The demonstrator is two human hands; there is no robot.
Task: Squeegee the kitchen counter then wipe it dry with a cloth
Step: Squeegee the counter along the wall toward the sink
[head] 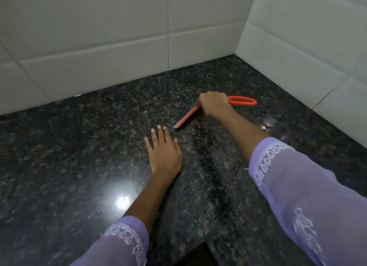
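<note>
A red squeegee (pixel 187 117) lies with its blade edge on the dark speckled granite counter (pixel 79 146), its loop handle pointing right toward the corner. My right hand (pixel 215 103) is closed around the squeegee where handle meets blade. My left hand (pixel 163 151) rests flat on the counter, fingers spread, just in front of the blade's near tip and holding nothing. Water droplets glisten on the counter to the right of the squeegee. No cloth is in view.
White tiled walls (pixel 99 47) meet the counter at the back and on the right (pixel 297 47), forming a corner. A lamp glare (pixel 122 202) shines on the stone near my left forearm. The counter's front edge shows as a dark notch (pixel 198 255) at the bottom.
</note>
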